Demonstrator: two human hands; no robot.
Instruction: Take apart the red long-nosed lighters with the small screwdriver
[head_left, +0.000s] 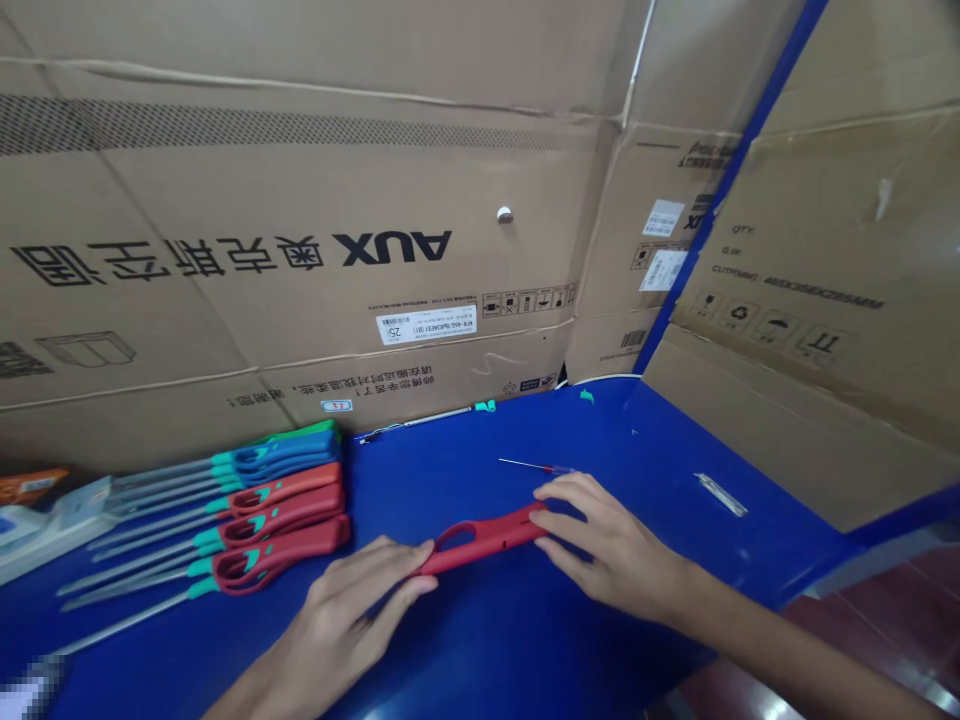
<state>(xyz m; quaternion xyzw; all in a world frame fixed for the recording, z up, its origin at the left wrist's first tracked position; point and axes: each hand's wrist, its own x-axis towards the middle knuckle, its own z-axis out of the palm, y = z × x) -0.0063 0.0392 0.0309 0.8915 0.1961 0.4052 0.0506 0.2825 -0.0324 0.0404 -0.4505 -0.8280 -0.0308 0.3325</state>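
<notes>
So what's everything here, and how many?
Table: 1, blue, below
Case: 1, red, front middle
Lighters: several, green/blue/red, left
Screwdriver: 1, reddish, centre
Rod: 1, silver, back edge
Scrap: 1, green, back
Tube: 1, clear, right
White gear: count unclear, left
Packet: 1, orange, far left
Cardboard: several, brown, back, right
Labels: several, white, on cardboard
Bump: 1, white, on cardboard
Blurred thing: 1, pale, left corner
Floor: 1, reddish, bottom right
Left hand: 1, bare, case's left end
Right hand: 1, bare, case's right end

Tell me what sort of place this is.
Probably a small, makeshift workshop corner: printed cardboard closes in the back and right side, long-necked lighters lie in a row at the left, and a small screwdriver lies near the middle.
</notes>
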